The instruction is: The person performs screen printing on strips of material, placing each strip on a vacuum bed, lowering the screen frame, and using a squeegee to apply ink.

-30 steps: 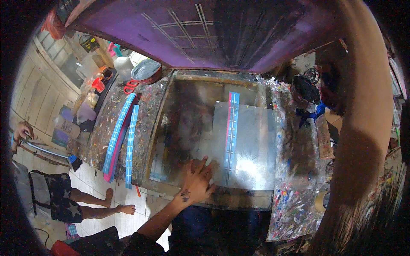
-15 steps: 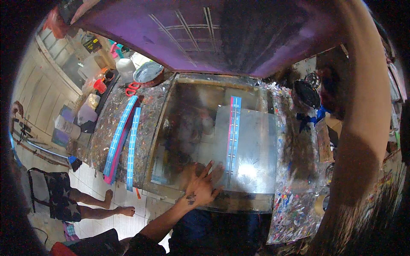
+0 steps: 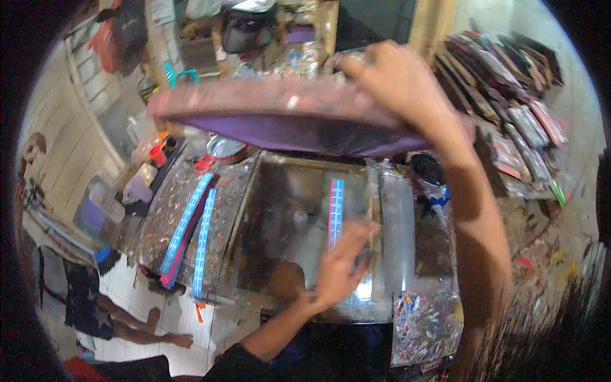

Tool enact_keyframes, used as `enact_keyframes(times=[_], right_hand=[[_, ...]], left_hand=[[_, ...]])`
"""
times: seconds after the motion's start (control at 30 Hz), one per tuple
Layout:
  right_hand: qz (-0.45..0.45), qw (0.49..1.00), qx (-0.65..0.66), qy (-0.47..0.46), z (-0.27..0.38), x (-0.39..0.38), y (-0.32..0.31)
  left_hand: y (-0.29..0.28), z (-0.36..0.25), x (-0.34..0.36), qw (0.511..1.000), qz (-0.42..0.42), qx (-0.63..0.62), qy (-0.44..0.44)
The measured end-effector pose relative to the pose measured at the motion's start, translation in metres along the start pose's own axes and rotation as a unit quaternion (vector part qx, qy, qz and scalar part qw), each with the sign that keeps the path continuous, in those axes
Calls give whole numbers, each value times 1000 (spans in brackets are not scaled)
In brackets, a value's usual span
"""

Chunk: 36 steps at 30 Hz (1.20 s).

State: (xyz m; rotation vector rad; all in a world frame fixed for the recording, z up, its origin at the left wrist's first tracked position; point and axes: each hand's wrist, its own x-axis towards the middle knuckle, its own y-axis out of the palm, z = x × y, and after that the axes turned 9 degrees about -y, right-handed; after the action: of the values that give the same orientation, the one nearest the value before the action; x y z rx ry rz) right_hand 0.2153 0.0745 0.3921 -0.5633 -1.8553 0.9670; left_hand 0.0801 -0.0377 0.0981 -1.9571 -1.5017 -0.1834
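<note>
Frame (image 3: 273, 104) tilted up above far end of panel (image 3: 280, 216), right hand (image 3: 400, 83) grasping its raised edge. Strip (image 3: 337, 213) lies on panel; left hand (image 3: 344, 264) over its near end, fingers blurred, cannot tell if holding anything. Blue strips (image 3: 185, 228) left of panel, near scissors (image 3: 203, 165).
</note>
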Motion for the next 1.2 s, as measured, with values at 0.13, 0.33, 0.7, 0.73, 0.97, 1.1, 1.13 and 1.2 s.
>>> enact_keyframes(times=[0.13, 0.33, 0.7, 0.73, 0.97, 1.1, 1.13, 1.2], right_hand=[[-60, 987, 131, 66, 81, -109, 27], [184, 951, 247, 11, 161, -226, 105], [180, 964, 190, -46, 184, -255, 197], [174, 972, 155, -27, 170, -231, 221], [91, 990, 62, 86, 29, -120, 361], [235, 947, 216, -32, 6, -130, 354], [244, 945, 209, -64, 0, -125, 351], [224, 943, 231, -83, -15, -107, 356]], left_hand=[[-133, -32, -2, 844, -301, 440, 57], [-137, 11, -119, 861, 164, 480, -25], [-121, 67, -172, 915, 180, 348, -96], [-119, 67, -174, 917, 180, 342, -103], [-111, 82, -187, 925, 184, 306, -127], [-105, 101, -205, 929, 183, 285, -145], [-102, 107, -213, 930, 184, 281, -148], [-94, 124, -230, 931, 190, 269, -156]])
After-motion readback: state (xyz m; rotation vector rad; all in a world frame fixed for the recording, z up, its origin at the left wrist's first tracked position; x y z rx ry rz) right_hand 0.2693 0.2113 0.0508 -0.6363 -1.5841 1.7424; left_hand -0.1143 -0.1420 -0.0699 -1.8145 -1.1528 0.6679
